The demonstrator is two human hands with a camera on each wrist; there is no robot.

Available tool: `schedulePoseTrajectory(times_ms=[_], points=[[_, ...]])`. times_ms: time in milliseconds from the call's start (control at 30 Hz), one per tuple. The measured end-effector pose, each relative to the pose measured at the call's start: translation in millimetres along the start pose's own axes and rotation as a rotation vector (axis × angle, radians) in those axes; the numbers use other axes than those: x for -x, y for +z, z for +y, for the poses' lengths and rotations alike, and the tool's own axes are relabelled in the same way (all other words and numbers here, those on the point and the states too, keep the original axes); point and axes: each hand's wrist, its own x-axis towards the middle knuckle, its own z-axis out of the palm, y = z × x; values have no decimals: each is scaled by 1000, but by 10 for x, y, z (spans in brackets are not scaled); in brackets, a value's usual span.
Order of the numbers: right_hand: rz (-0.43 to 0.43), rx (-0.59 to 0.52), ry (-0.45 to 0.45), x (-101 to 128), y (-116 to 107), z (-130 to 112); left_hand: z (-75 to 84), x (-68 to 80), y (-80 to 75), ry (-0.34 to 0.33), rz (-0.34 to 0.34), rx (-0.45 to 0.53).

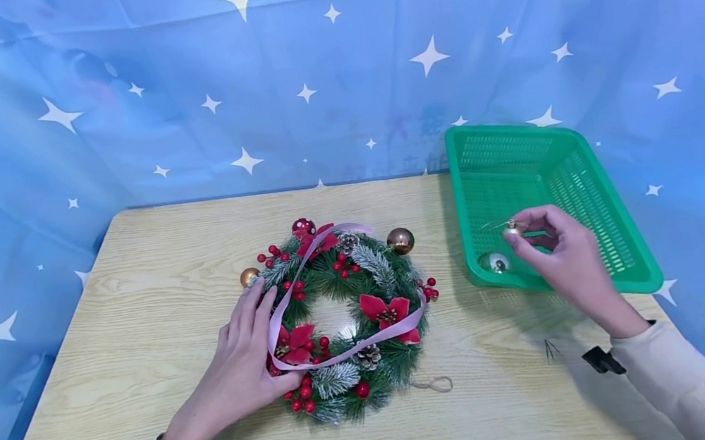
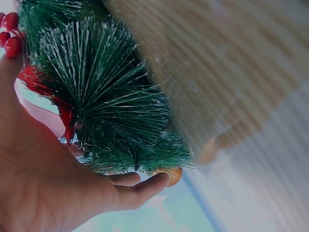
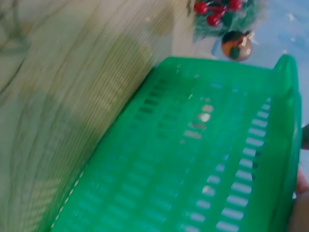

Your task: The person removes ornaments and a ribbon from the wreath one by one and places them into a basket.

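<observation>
Nearest the viewer, two arms in pale sleeves reach over a light wooden table (image 1: 140, 269). Lying flat on the left rim of a Christmas wreath (image 1: 343, 316), the left hand (image 1: 245, 361) has its fingers (image 1: 253, 311) straight and close together, with the thumb tucked against the lower edge. The wreath sits at the middle of the table, made of frosted green needles, red berries, red fabric flowers and pine cones, with a pink ribbon (image 1: 340, 356) looped loosely across it. A short loop of twine (image 1: 435, 384) lies just beside its lower right edge.

To the right, the right hand (image 1: 563, 256) hovers over the near end of a green plastic basket (image 1: 620, 222). Its thumb and fingertips pinch a small shiny bauble (image 1: 513, 230) at the cap, where a thin wire hanger sticks out. Another bauble (image 1: 494, 261), silver, rests in the basket's near corner.

Such a bauble is probably very light, smooth and slippery, and perhaps brittle, so the cap or hanger looks the safest place to hold. The wreath seems springy and prickly, best steadied with a flat palm.

Behind everything hangs a blue cloth (image 1: 250, 81) printed with white stars.
</observation>
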Motion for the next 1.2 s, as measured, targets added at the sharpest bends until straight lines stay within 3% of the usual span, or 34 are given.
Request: schedulePoseTrajectory(times_ms=[300,567,833,1200], points=[[-108,139,48,-115,-190,246,-10,1,6,14,10,3],[-325,249,147,-259,-342,383,-11,-3,11,5,2,5],[-547,267,225,-351,-352,531,-17,16,22,26,11,-1],[-700,302,175,-382,-297,640,-19,19,23,33,12,-3]])
